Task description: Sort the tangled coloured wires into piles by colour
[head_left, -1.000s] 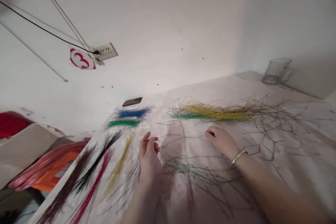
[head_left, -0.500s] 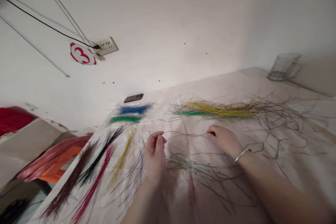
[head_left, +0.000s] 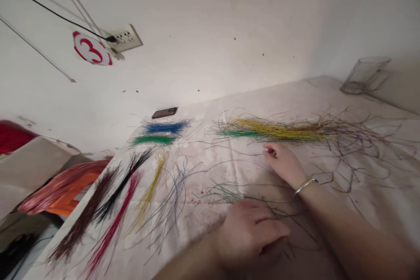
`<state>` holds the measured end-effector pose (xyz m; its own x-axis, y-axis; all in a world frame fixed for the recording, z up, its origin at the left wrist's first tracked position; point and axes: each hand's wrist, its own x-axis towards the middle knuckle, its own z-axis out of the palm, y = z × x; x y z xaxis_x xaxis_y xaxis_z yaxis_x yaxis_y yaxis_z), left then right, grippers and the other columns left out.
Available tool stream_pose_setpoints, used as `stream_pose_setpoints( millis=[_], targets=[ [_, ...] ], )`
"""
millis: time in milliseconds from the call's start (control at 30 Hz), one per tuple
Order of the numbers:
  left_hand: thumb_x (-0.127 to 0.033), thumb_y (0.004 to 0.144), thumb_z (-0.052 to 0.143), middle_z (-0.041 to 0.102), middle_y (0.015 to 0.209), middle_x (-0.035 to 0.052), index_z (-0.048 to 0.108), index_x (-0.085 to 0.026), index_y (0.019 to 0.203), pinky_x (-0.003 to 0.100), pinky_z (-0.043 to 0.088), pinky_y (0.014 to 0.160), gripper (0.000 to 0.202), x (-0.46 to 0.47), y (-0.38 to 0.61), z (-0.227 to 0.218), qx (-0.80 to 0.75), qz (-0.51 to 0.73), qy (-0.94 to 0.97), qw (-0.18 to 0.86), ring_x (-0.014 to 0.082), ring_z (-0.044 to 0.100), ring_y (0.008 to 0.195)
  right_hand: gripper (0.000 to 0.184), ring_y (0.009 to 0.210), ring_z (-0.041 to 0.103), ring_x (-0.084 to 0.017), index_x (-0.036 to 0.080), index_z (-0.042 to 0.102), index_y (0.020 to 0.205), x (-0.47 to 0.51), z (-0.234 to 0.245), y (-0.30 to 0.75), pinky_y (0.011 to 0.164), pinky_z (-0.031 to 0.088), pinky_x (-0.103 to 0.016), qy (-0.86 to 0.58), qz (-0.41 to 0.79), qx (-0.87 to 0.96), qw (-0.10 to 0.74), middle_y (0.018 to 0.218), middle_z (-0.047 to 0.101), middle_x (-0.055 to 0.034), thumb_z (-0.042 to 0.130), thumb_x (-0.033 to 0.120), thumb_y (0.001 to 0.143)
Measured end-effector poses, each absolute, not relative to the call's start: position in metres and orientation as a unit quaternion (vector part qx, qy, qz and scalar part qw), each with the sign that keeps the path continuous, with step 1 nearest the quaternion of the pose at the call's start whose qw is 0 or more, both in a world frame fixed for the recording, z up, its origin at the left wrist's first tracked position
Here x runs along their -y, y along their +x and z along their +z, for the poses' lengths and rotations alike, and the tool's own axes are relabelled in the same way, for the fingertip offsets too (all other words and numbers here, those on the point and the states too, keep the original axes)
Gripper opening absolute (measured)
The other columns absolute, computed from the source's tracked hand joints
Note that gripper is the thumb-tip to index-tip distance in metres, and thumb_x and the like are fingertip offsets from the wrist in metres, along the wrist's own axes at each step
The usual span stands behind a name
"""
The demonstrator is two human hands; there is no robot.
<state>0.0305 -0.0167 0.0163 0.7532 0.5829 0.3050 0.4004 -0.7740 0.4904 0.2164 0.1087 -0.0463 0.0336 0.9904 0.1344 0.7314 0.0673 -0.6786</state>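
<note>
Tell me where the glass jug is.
In the head view, the glass jug stands at the far right corner of the sheet-covered table, by the wall, beyond the straggling right end of the yellow-and-green wire bundle.

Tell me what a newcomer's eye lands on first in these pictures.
Colour first: a long yellow-and-green wire bundle lies across the stained white sheet, with a blue wire bunch, black wire bunch and red wire bunch to its left. High on the wall, a red-edged "3" sign stands out. Nearer, the right hand, wearing a bangle, and the left hand sit among loose thin strands.
</note>
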Motion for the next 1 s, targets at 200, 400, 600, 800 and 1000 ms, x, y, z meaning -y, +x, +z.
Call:
stream_pose_setpoints(
  millis=[200, 400, 600, 800, 1000],
  targets=[
    [-0.065, 0.058, 0.072, 0.031, 0.151, 0.0159, 0.028, -0.018, 0.145, 0.049, 0.022, 0.112, 0.109, -0.003, 0.009, 0.005, -0.388, 0.101, 0.902, 0.16, 0.0334, 0.024, 0.139, 0.027, 0.081, 0.061, -0.019, 0.016, 0.067, 0.095, -0.108, -0.042, 0.218, 0.073, 0.045, -0.031, -0.628, 0.215, 0.647, 0.376, 0.092, 0.069, -0.0079, 0.048, 0.031, 0.082],
    [-0.054, 0.059, 0.079, 0.05, 0.136, 0.0137, 0.037, -0.02, 0.139, 0.048, 0.028, 0.109, 0.097, -0.009, 0.007, -0.004, -0.415, 0.045, 0.896, 0.15, 0.0317, 0.043, 0.126, 0.024, 0.077, 0.061, -0.018, 0.017, 0.068, 0.086, -0.105, -0.03, 0.218, 0.071, 0.045, -0.03, -0.633, 0.224, 0.621, 0.404, 0.088, 0.07, -0.0064, 0.049, 0.03, 0.081],
    [-0.026, 0.078, 0.068, 0.064, 0.091, 0.0073, 0.063, -0.017, 0.087, 0.039, 0.046, 0.079, 0.014, -0.01, 0.016, 0.005, -0.445, 0.014, 0.885, 0.134, 0.0254, 0.057, 0.09, 0.024, 0.082, 0.062, -0.02, 0.02, 0.068, 0.081, -0.102, -0.026, 0.218, 0.072, 0.044, -0.031, -0.634, 0.228, 0.608, 0.42, 0.089, 0.071, -0.0062, 0.048, 0.033, 0.083],
    [-0.017, 0.081, 0.059, 0.061, 0.078, 0.0054, 0.06, -0.018, 0.073, 0.035, 0.041, 0.072, 0.008, -0.013, 0.013, -0.004, -0.427, 0.075, 0.89, 0.14, 0.0224, 0.056, 0.079, 0.025, 0.076, 0.061, -0.02, 0.019, 0.068, 0.081, -0.1, -0.023, 0.217, 0.07, 0.043, -0.031, -0.632, 0.24, 0.595, 0.434, 0.082, 0.07, -0.0056, 0.048, 0.035, 0.082],
    [-0.021, 0.086, 0.049, 0.058, 0.074, 0.0025, 0.056, -0.02, 0.079, 0.029, 0.034, 0.061, 0.01, -0.016, 0.004, 0.004, -0.488, 0.099, 0.837, 0.228, 0.0189, 0.053, 0.071, 0.024, 0.078, 0.061, -0.02, 0.019, 0.068, 0.079, -0.101, -0.021, 0.218, 0.071, 0.044, -0.031, -0.622, 0.254, 0.582, 0.458, 0.085, 0.071, -0.0061, 0.049, 0.034, 0.08]
  ],
)
